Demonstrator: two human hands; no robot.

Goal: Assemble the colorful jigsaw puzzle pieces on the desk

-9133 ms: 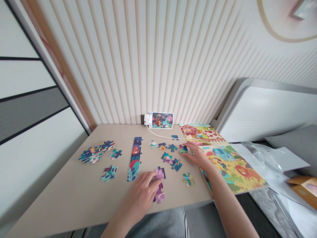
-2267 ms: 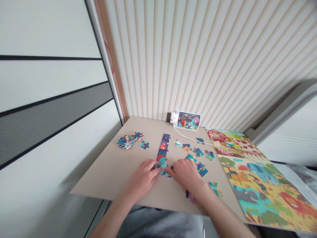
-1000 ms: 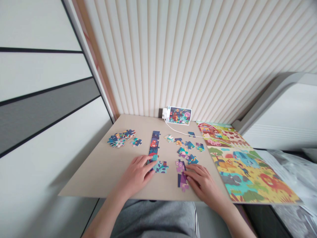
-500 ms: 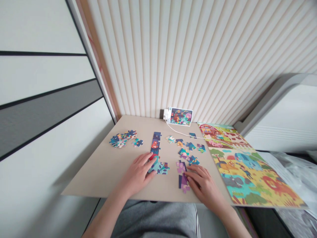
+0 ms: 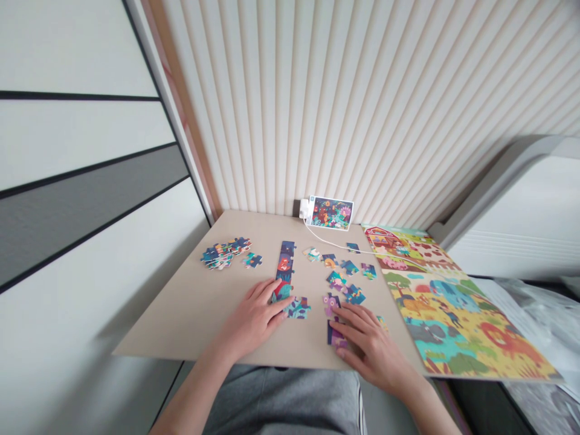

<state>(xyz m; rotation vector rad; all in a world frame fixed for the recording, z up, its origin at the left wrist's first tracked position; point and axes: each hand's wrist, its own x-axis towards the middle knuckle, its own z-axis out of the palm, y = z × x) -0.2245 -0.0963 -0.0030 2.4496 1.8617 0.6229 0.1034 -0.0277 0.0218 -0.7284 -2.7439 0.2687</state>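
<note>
My left hand rests with its fingers spread on the lower end of a joined strip of jigsaw pieces. Joined at the foot of that strip, a teal leafy piece points right, its left part beneath my fingertips. To the right, my right hand lies with fingers extended over two purple jigsaw pieces, partly covering them. The upper one of these shows a purple creature. A yellowish piece peeks out beyond my right knuckles. Neither hand grips anything that I can see.
A heap of jigsaw pieces lies at the left, with one loose piece beside it. Several loose pieces are scattered right of centre. A picture card leans at the wall, near a white charger and cable. Finished puzzles lie right.
My right hand has shifted slightly left, its fingers now covering more of the purple pieces. A yellowish piece has come into view behind it. My left fingers have slid slightly down the strip.
</note>
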